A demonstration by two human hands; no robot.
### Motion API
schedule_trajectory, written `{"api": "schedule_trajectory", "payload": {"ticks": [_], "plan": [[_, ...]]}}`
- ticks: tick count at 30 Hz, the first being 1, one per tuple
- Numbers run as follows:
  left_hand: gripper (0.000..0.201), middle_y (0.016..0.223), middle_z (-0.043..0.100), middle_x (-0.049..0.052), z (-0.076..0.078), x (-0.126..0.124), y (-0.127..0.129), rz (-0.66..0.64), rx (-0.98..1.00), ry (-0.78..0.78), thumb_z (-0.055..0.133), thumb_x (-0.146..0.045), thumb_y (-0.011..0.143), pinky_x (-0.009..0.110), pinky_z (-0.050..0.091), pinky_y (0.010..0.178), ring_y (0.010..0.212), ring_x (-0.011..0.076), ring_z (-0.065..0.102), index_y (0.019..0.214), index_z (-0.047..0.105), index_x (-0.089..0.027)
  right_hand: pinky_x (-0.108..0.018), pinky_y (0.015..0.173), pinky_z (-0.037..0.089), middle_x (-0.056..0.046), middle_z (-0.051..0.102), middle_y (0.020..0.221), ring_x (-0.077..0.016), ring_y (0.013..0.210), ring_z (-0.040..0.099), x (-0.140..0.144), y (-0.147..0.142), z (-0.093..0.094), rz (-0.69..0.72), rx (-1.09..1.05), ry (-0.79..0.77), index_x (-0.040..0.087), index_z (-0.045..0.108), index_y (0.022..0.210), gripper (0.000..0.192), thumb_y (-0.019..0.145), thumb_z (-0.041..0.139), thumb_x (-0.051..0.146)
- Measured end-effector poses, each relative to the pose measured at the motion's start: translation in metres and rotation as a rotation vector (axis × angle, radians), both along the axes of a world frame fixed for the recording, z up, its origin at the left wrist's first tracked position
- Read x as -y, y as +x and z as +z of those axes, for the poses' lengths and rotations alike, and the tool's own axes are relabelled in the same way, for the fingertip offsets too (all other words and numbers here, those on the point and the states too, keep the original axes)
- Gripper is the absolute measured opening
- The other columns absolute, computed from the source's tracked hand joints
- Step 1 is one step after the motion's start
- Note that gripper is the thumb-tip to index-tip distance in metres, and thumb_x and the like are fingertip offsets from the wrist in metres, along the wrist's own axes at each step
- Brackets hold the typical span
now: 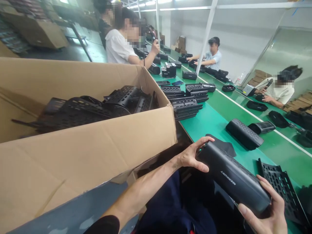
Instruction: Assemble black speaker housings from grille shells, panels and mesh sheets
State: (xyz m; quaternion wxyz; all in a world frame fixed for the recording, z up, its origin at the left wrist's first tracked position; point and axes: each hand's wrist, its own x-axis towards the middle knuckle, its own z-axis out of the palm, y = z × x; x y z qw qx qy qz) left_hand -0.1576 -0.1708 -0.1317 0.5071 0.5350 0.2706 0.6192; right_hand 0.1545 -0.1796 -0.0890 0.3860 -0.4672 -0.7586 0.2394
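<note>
left hand (188, 156): your fingers wrap the black housing (232, 177) at its far end
right hand (264, 211): clamps the near end, probably firmly
tip: keep it level over the green table (212, 122)

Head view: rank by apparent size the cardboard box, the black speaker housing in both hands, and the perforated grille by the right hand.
1. cardboard box, largest by far.
2. black speaker housing.
3. perforated grille, partly cut off at the frame's edge, so this rank is unsure.

Cardboard box (73, 162) (full of black grilles (97, 105))

Bare left hand (188, 156), bare right hand (264, 213) — black short sleeve, dark-blue clothing below
</note>
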Motion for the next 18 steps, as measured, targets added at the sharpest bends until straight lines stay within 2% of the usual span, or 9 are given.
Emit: {"api": "schedule_trajectory", "payload": {"ticks": [3,7,9,12,18], "plan": [[0.096,0.112,0.062,0.003,-0.006,0.003,0.005,-0.024,0.091,-0.049,0.096,-0.031,0.059,0.031,0.049,0.085,0.097,0.022,0.061,0.144,0.051,-0.03,-0.057,0.118,0.041,-0.01,0.044,0.161,-0.0424,0.147,0.043,-0.003,-0.001,0.011,0.007,-0.012,-0.079,0.029,0.048,0.144,0.071,0.084,0.079,0.054],[0.093,0.11,0.064,0.002,-0.016,0.008,0.009,0.037,0.144,-0.061,0.094,-0.037,0.062,0.027,0.047,0.08,0.094,0.0209,0.06,0.144,0.051,-0.029,-0.044,0.104,0.054,-0.011,0.045,0.159,-0.0365,0.139,0.053,-0.008,-0.003,0.016,0.041,-0.044,-0.1,0.03,0.052,0.144,0.061,0.091,0.073,0.05],[0.09,0.11,0.065,0.003,-0.02,0.01,0.011,0.06,0.173,-0.063,0.093,-0.039,0.062,0.028,0.047,0.08,0.094,0.0216,0.061,0.142,0.053,-0.027,-0.043,0.101,0.057,-0.012,0.046,0.159,-0.035,0.134,0.058,-0.009,-0.004,0.013,0.074,-0.036,-0.107,0.031,0.047,0.15,0.072,0.088,0.076,0.052],[0.085,0.116,0.066,0.005,-0.026,0.012,0.013,0.1,0.215,-0.076,0.092,-0.039,0.062,0.031,0.048,0.086,0.1,0.0241,0.062,0.139,0.057,-0.026,-0.044,0.1,0.058,-0.012,0.044,0.161,-0.0328,0.128,0.062,-0.007,-0.006,0.008,0.118,-0.06,-0.2,0.033,0.036,0.159,0.088,0.085,0.078,0.055],[0.084,0.125,0.067,0.006,-0.032,0.017,0.013,0.112,0.281,-0.129,0.091,-0.034,0.061,0.035,0.049,0.092,0.106,0.0267,0.063,0.139,0.059,-0.026,-0.045,0.106,0.055,-0.013,0.042,0.162,-0.0349,0.14,0.053,-0.001,-0.007,0.001,0.114,-0.126,-0.178,0.033,0.046,0.152,0.079,0.084,0.081,0.054]]}}
